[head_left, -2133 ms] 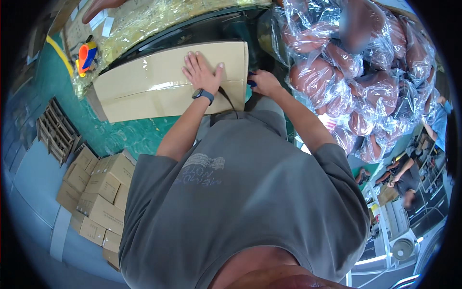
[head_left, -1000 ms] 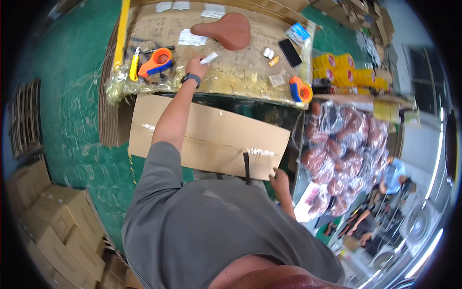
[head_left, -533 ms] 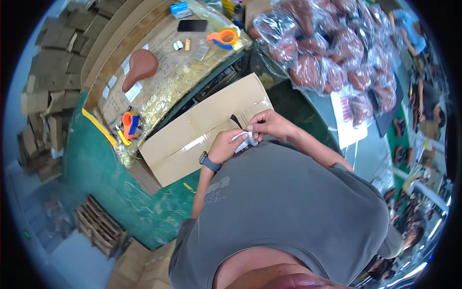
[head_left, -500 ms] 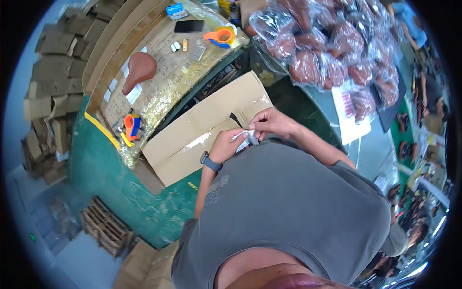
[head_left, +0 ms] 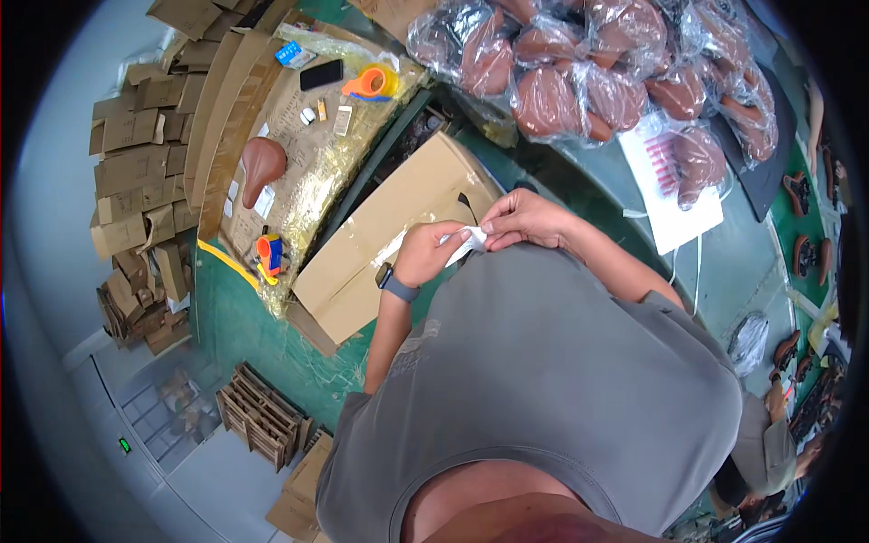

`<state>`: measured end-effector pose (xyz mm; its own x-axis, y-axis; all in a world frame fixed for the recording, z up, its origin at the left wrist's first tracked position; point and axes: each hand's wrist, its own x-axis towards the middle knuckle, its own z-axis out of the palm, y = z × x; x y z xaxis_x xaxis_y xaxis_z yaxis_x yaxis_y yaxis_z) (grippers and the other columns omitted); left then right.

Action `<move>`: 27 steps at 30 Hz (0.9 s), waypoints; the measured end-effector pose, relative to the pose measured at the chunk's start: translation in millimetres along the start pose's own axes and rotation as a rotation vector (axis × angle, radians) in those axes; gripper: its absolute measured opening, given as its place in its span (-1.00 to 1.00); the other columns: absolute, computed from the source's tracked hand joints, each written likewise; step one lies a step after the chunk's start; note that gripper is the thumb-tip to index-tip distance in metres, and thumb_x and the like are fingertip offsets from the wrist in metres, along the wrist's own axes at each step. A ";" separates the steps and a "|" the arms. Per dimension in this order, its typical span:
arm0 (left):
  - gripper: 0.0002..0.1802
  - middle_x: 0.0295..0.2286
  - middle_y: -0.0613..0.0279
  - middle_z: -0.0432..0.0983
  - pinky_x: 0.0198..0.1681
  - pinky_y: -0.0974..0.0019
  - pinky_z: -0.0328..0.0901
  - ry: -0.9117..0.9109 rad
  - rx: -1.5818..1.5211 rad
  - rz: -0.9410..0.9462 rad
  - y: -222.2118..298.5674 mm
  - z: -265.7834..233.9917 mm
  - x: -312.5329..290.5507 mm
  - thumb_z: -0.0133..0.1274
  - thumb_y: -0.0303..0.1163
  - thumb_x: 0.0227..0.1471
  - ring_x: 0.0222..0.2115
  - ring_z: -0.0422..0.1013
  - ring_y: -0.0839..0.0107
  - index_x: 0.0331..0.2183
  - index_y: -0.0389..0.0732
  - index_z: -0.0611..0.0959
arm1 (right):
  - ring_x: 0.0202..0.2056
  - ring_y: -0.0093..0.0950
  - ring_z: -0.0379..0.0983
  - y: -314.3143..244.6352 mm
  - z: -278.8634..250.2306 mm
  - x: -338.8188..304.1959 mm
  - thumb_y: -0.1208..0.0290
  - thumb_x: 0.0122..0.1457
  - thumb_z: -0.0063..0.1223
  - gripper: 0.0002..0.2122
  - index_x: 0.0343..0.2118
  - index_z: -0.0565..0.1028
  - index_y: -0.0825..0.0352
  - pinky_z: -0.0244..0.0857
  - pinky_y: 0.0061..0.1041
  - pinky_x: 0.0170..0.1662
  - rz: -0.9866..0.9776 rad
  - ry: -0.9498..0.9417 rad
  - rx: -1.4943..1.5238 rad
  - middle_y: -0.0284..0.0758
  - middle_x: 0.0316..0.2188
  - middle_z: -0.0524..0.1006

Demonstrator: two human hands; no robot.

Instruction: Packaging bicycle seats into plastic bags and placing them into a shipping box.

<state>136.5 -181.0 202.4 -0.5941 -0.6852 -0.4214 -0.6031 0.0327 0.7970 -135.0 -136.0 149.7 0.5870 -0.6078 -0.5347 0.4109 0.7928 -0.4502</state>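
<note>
My left hand [head_left: 427, 254], with a dark watch on its wrist, pinches one side of a small crumpled white slip [head_left: 473, 240], which looks like paper or a label. The other side is between the fingertips of my right hand [head_left: 534, 220]. Both hands are close together in front of my grey shirt, above the near edge of a brown carton [head_left: 421, 185]. A short black strip [head_left: 467, 206] shows on the carton just beyond my fingers. What is on the slip cannot be made out.
Left of the carton, a wrapped table [head_left: 312, 195] bears a brown bicycle saddle [head_left: 262, 163], orange tape dispensers [head_left: 270, 253] and a black phone [head_left: 321, 74]. Plastic-wrapped saddles [head_left: 548, 101] crowd the far right bench, near a white sheet [head_left: 665, 213]. Wooden pallets [head_left: 261, 416] stand lower left.
The whole view has swung, moving the table and wrapped saddles within the picture. Both hands still hold the white slip between them, with the fingers slightly shifted.
</note>
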 end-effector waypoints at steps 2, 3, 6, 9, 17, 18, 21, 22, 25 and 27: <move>-0.70 -0.40 -0.02 0.73 -0.26 0.21 0.48 0.030 0.036 0.044 13.5 1.2 9.9 0.22 -0.14 0.36 -0.41 0.67 0.15 -0.13 -0.15 0.85 | -0.18 -0.34 0.77 -4.5 -7.6 -4.3 0.58 0.38 0.27 -0.83 -0.07 0.67 0.58 0.73 -0.43 -0.01 -0.042 -0.008 0.043 -0.08 -0.20 0.74; -0.69 -0.40 -0.02 0.73 -0.27 0.20 0.49 0.047 0.048 0.054 13.2 2.6 13.2 0.22 -0.13 0.36 -0.40 0.67 0.13 -0.13 -0.14 0.85 | -0.16 -0.34 0.77 -7.4 -10.3 -5.2 0.58 0.38 0.27 -0.84 -0.08 0.67 0.58 0.73 -0.44 0.00 -0.060 -0.018 0.038 -0.07 -0.18 0.74; -0.69 -0.40 -0.02 0.73 -0.27 0.19 0.49 0.069 0.088 0.041 23.0 2.2 21.4 0.21 -0.12 0.36 -0.39 0.68 0.11 -0.13 -0.12 0.86 | -0.11 -0.33 0.76 -16.6 -18.1 -5.3 0.59 0.37 0.29 -0.84 -0.09 0.68 0.58 0.71 -0.44 0.04 -0.080 -0.053 0.047 -0.07 -0.17 0.74; -0.70 -0.40 0.02 0.74 -0.27 0.19 0.49 0.107 0.107 0.024 19.1 4.9 24.6 0.22 -0.11 0.36 -0.39 0.69 0.14 -0.15 -0.12 0.86 | -0.11 -0.33 0.76 -21.4 -23.4 1.4 0.58 0.37 0.29 -0.84 -0.09 0.68 0.58 0.71 -0.43 0.05 -0.112 -0.052 0.000 -0.07 -0.17 0.74; -0.41 -0.05 0.05 0.74 -0.06 0.19 0.53 0.475 -0.016 -0.022 1.0 20.9 31.0 0.42 -0.10 0.19 -0.11 0.68 0.16 0.14 -0.20 0.69 | -0.35 -0.46 0.70 -29.8 -1.1 13.1 0.50 0.33 0.36 -0.86 -0.22 0.67 0.49 0.63 -0.47 -0.22 -0.294 0.005 -0.324 -0.20 -0.37 0.72; -0.41 -0.05 0.05 0.74 -0.06 0.19 0.53 0.486 -0.020 -0.028 -1.0 22.8 32.3 0.42 -0.10 0.19 -0.11 0.68 0.16 0.14 -0.20 0.69 | -0.36 -0.47 0.69 -31.2 1.6 15.0 0.51 0.33 0.35 -0.88 -0.26 0.66 0.48 0.63 -0.47 -0.23 -0.326 0.022 -0.348 -0.21 -0.38 0.71; -0.12 0.19 -0.03 0.56 0.07 0.12 0.51 0.759 0.237 0.095 2.4 22.9 35.2 0.49 -0.13 0.13 0.09 0.59 0.07 0.32 -0.28 0.47 | -0.37 -0.49 0.68 -27.5 6.7 21.3 0.54 0.32 0.34 -0.89 -0.30 0.64 0.47 0.61 -0.47 -0.25 -0.386 0.031 -0.380 -0.22 -0.40 0.70; -0.14 0.19 -0.02 0.53 0.03 0.12 0.53 0.779 0.212 0.119 12.0 19.3 33.9 0.49 -0.16 0.12 0.10 0.57 0.10 0.30 -0.29 0.46 | -0.37 -0.50 0.67 -26.7 6.4 25.1 0.56 0.32 0.33 -0.90 -0.30 0.63 0.47 0.60 -0.47 -0.26 -0.427 0.031 -0.385 -0.22 -0.40 0.70; -0.26 0.09 0.05 0.54 -0.07 0.19 0.55 0.763 -0.021 0.075 7.6 18.0 31.5 0.48 -0.21 0.15 0.03 0.58 0.21 0.21 -0.29 0.49 | -0.38 -0.51 0.66 -21.3 8.2 36.0 0.59 0.30 0.32 -0.91 -0.31 0.63 0.48 0.59 -0.48 -0.27 -0.490 0.050 -0.391 -0.23 -0.40 0.70; -0.36 0.00 0.10 0.58 -0.13 0.24 0.56 0.719 -0.237 0.004 -9.0 18.6 31.4 0.46 -0.24 0.18 -0.05 0.60 0.29 0.14 -0.29 0.53 | -0.40 -0.52 0.66 -20.6 12.6 40.3 0.60 0.30 0.31 -0.91 -0.34 0.63 0.48 0.58 -0.49 -0.29 -0.540 0.069 -0.415 -0.23 -0.41 0.70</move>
<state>113.4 -189.4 174.0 -0.0534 -0.9938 -0.0976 -0.4226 -0.0661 0.9039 -111.0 -176.2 146.4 0.3235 -0.9257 -0.1961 0.3244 0.3032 -0.8960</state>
